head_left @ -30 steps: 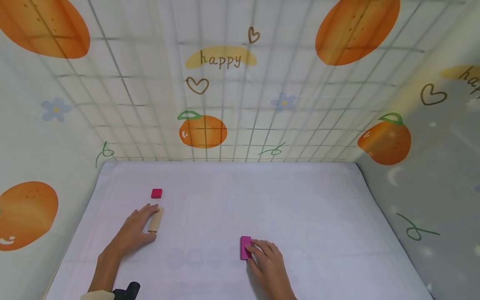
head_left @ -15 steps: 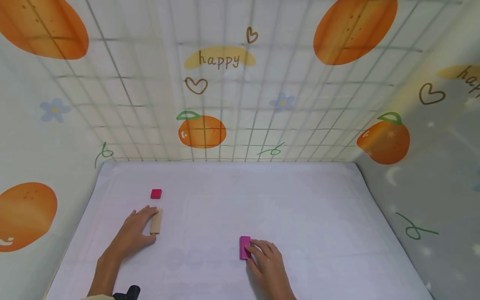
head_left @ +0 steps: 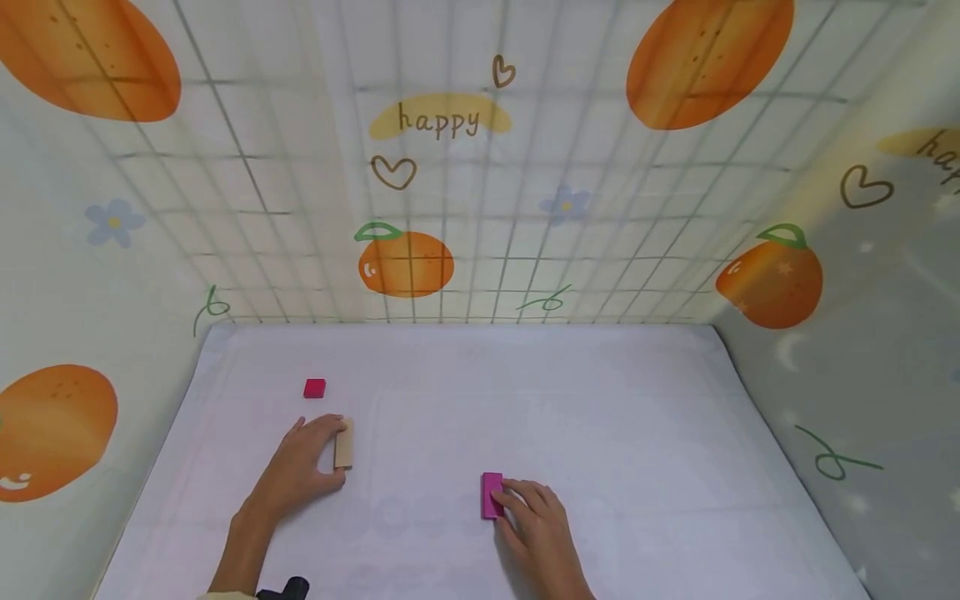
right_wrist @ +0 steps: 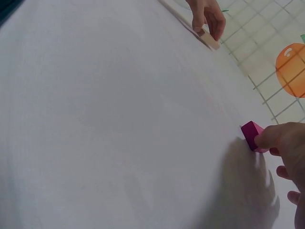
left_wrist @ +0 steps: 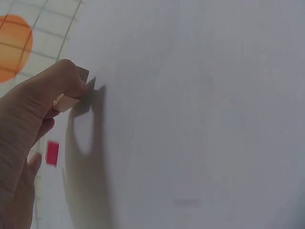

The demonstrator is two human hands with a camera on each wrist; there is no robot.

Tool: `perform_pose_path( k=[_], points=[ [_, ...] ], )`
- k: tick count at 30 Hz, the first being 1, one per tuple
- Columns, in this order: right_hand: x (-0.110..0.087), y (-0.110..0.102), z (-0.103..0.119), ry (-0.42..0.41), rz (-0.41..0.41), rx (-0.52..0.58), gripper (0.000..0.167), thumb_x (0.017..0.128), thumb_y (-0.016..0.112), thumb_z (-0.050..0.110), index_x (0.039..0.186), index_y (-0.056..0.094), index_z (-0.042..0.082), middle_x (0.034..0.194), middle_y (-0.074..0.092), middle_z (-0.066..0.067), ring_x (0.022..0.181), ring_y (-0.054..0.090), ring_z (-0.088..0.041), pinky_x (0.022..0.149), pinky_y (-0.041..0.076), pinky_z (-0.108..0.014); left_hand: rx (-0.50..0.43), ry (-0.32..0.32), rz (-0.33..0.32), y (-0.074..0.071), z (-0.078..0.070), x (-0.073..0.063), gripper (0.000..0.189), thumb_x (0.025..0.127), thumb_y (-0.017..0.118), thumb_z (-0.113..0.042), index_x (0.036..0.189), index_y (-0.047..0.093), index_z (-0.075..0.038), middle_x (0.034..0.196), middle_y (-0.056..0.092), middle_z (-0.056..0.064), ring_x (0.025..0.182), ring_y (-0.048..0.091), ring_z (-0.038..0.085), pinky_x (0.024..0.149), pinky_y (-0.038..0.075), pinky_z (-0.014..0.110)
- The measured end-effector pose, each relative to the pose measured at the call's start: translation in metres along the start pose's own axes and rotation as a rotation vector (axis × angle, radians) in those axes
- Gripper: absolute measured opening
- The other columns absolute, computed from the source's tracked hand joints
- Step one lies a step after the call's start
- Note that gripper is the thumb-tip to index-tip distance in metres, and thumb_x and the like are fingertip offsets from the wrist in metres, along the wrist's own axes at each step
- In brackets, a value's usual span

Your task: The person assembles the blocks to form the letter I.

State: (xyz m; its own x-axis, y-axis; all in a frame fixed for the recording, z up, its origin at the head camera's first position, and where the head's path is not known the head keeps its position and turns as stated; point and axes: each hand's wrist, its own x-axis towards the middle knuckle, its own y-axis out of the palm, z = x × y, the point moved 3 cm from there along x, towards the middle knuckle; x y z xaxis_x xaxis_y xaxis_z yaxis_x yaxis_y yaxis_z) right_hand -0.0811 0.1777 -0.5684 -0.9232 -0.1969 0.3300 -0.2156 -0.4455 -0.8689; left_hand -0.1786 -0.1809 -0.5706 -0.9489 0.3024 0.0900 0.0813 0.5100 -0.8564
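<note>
A plain wooden block stands lengthwise between the thumb and fingers of my left hand, which pinches it by its two ends. In the left wrist view, the thumb covers much of this wooden block, and its shadow falls on the white cloth beside it. My right hand pinches a magenta rectangular block from its right side, with fingertips hiding part of it. The right wrist view shows the thumb against the magenta block. Beyond my left fingers lies a small red block.
A white cloth covers the table between both hands and beyond. Curtains printed with oranges, hearts and grid lines close in the back and both sides. A black strap sits at my left wrist.
My left hand has carried the wooden block to the right, and the block has turned from slanted to nearly straight. The right hand, magenta block and red block have stayed in place.
</note>
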Motion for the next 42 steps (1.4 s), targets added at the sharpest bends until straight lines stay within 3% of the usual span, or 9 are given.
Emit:
perform_pose_path(
  k=[10, 20, 30, 37, 42],
  points=[
    [0.001, -0.001, 0.003, 0.08, 0.062, -0.002, 0.03, 0.084, 0.08, 0.021, 0.113, 0.075, 0.017, 0.122, 0.065, 0.001, 0.115, 0.054, -0.023, 0.1, 0.044, -0.052, 0.018, 0.079, 0.018, 0.019, -0.031, 0.022, 0.062, 0.079, 0.077, -0.029, 0.135, 0.058, -0.012, 0.146, 0.052, 0.002, 0.139, 0.042, 0.02, 0.121, 0.015, 0.047],
    [0.0, -0.001, 0.001, 0.057, 0.046, 0.001, 0.031, 0.083, 0.081, 0.022, 0.113, 0.076, 0.018, 0.121, 0.066, 0.001, 0.115, 0.055, -0.023, 0.099, 0.045, -0.052, 0.027, 0.169, 0.026, 0.031, -0.078, 0.042, 0.062, 0.08, 0.078, -0.031, 0.137, 0.057, -0.016, 0.147, 0.051, 0.0, 0.139, 0.041, 0.017, 0.12, 0.018, 0.046],
    [0.002, -0.001, 0.0, 0.081, 0.128, -0.012, 0.032, 0.086, 0.079, 0.025, 0.117, 0.074, 0.02, 0.125, 0.065, 0.003, 0.117, 0.053, -0.023, 0.102, 0.042, -0.053, 0.045, 0.221, -0.018, 0.056, -0.112, 0.057, 0.053, 0.08, 0.078, -0.031, 0.128, 0.06, -0.016, 0.145, 0.053, 0.001, 0.138, 0.043, 0.017, 0.12, 0.018, 0.045],
    [0.002, 0.0, -0.001, 0.095, 0.162, -0.005, 0.034, 0.086, 0.078, 0.027, 0.12, 0.074, 0.02, 0.127, 0.064, 0.004, 0.119, 0.053, -0.022, 0.105, 0.041, -0.054, 0.024, 0.232, -0.055, 0.073, -0.133, 0.066, 0.051, 0.081, 0.078, -0.034, 0.124, 0.06, -0.014, 0.142, 0.056, 0.004, 0.137, 0.045, 0.02, 0.119, 0.021, 0.05],
    [0.002, -0.001, -0.001, 0.097, 0.165, -0.006, 0.034, 0.086, 0.078, 0.026, 0.119, 0.074, 0.02, 0.127, 0.065, 0.003, 0.119, 0.053, -0.022, 0.105, 0.041, -0.055, 0.0, 0.212, -0.03, 0.085, -0.143, 0.07, 0.049, 0.082, 0.078, -0.035, 0.123, 0.06, -0.014, 0.141, 0.056, 0.004, 0.136, 0.045, 0.02, 0.118, 0.021, 0.051]
  ],
)
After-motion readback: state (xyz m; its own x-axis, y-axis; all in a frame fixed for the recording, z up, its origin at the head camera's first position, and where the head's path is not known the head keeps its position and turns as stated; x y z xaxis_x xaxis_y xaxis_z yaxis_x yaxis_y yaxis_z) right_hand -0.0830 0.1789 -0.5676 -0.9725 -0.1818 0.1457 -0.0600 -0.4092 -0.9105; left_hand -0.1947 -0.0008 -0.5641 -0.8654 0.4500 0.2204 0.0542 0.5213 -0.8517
